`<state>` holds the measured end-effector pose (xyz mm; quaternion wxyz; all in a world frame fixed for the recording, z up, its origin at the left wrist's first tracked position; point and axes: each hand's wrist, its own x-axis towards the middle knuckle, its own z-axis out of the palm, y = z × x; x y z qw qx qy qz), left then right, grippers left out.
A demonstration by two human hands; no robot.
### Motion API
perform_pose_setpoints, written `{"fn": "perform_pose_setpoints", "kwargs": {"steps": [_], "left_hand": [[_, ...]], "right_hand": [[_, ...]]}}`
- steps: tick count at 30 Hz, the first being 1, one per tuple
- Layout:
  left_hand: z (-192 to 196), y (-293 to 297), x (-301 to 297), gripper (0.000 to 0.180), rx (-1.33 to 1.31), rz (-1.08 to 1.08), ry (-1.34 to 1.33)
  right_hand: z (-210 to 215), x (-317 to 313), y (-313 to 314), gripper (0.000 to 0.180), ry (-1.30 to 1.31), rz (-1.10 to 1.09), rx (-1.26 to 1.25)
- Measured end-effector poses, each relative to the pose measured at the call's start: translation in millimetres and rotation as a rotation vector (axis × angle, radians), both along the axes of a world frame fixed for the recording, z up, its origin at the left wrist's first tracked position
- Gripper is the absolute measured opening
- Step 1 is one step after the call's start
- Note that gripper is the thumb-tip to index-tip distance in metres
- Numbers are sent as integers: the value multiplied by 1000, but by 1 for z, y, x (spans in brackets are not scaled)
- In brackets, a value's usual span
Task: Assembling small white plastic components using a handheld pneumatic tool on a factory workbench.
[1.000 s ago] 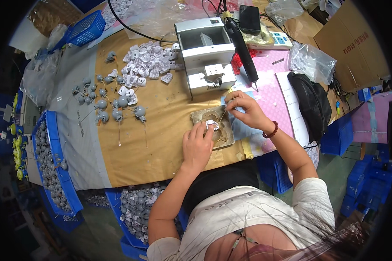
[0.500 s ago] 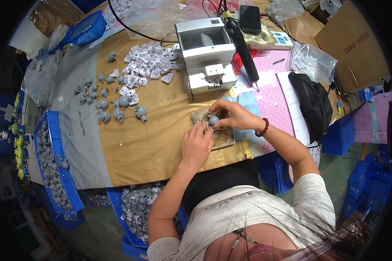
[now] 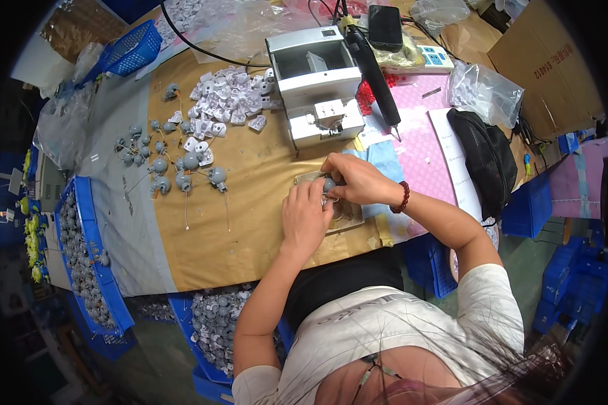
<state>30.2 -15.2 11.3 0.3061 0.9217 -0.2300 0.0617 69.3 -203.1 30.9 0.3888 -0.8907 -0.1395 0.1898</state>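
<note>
Slightly closer in with the right hand [image 3: 362,181] than half a second ago, drawn toward the left hand [image 3: 305,214] and covering more of a small grey ball [image 3: 328,183]. Pinched between right thumb and index finger, at the left end of that hand. Held close on the near side with the left fingertips, bunched beside the ball or against it; impossible to tell which, or whether gripping anything underneath. Round, so without a long axis to read from the part in sight; too covered to follow any stem or wire. Nearer to the right hand, being within its pinch, yet only barely farther from the left. Over the upper left part of a tan block [image 3: 348,220] with round recesses; too hidden to call hovering or seated. Past the right knuckles, on to a pale blue cloth [image 3: 385,156]. Beyond the block, up to a white machine [image 3: 321,84], with a black tool [image 3: 377,74] slanting down along its right side. Well off to the left, out to wired grey balls [image 3: 190,160], a heap of white parts [image 3: 223,94] behind them, then down to a loaded blue bin [image 3: 118,297]
</note>
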Motion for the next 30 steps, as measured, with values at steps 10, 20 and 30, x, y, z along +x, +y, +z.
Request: {"fn": "perform_pose_setpoints", "kwargs": {"steps": [10, 20, 30], "left_hand": [[-2, 0, 1, 34, 25, 5, 10], [-7, 0, 3, 31, -30, -13, 8], [-6, -3, 3, 34, -46, 3, -4]], "right_hand": [[-14, 55, -55, 56, -1098, -534, 33], [14, 89, -84, 61, -710, -632, 439], [93, 89, 3, 26, -679, -334, 995]]}}
